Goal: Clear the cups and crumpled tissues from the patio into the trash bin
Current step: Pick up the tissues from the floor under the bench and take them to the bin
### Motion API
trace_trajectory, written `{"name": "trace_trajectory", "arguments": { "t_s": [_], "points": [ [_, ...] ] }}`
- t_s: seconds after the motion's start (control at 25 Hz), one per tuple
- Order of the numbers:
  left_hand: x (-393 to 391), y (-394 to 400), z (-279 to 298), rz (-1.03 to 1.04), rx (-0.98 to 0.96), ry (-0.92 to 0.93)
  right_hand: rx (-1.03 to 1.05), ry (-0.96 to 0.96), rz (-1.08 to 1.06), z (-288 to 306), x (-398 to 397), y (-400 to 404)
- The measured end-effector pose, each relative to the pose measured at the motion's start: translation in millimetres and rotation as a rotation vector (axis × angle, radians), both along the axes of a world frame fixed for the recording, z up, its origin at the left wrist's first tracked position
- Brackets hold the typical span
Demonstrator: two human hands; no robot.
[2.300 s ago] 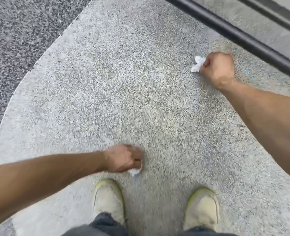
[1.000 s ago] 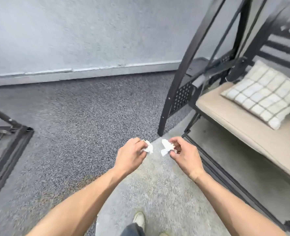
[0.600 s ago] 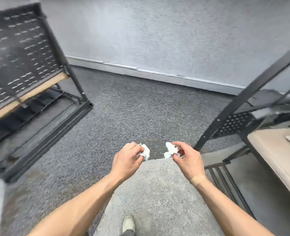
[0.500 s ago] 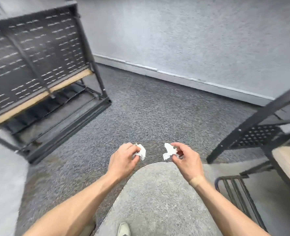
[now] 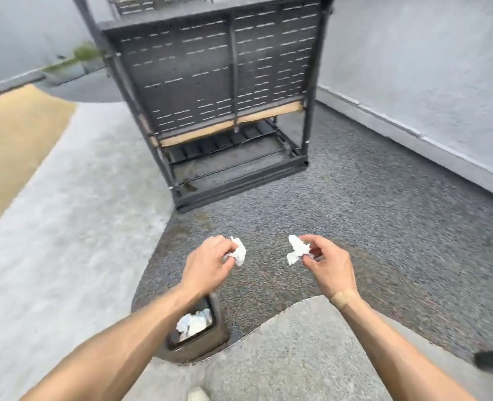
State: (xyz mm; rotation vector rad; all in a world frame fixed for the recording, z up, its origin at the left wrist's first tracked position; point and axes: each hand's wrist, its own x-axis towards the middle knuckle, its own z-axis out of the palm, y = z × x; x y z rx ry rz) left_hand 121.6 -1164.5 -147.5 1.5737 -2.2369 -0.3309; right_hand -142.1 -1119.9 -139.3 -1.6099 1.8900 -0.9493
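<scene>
So the view has been swung round to the left since a second ago: the cushioned seat that was on the right is gone from sight, the back of a dark slatted bench (image 5: 210,91) is now faced, and the bin (image 5: 207,340) has come into view low down, partly hidden under the left forearm. White crumpled stuff can already be seen inside it. That probably means the pickup part is finished for this pair and only the drop is left, since the bin is now close below the hands.

Counted, largest to smallest: one bench, one bin, two hands, two loose tissues, zero cups in sight.

The left hand (image 5: 207,264) is curled, with the left tissue (image 5: 238,250) pinched at the fingertips. The right hand (image 5: 324,264) is curled looser, and the right tissue (image 5: 296,250) is nipped between thumb and forefinger. Both tissues are held up in the air over the dark gravel, near each other but apart, a bit beyond the bin and not yet over it
</scene>
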Motion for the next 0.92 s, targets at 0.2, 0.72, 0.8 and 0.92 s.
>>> {"name": "trace_trajectory", "arguments": {
  "t_s": [0.2, 0.72, 0.8, 0.92],
  "points": [
    [145.1, -15.3, -24.8, 0.229, 0.093, 0.070, 0.077, 0.027, 0.214, -19.7, 153.0, -58.8],
    [298.9, -12.0, -144.0, 0.511, 0.462, 0.164, 0.384, 0.208, 0.384, -124.3, 320.8, -111.0],
    [298.7, -15.4, -170.7, 0.543, 0.513, 0.170, 0.440, 0.241, 0.411, -154.7, 328.8, -118.6],
    [291.9, -26.8, -223.6, 0.593, 0.568, 0.189, 0.505, 0.287, 0.428, -211.9, 336.6, -133.4]
  ]
}}
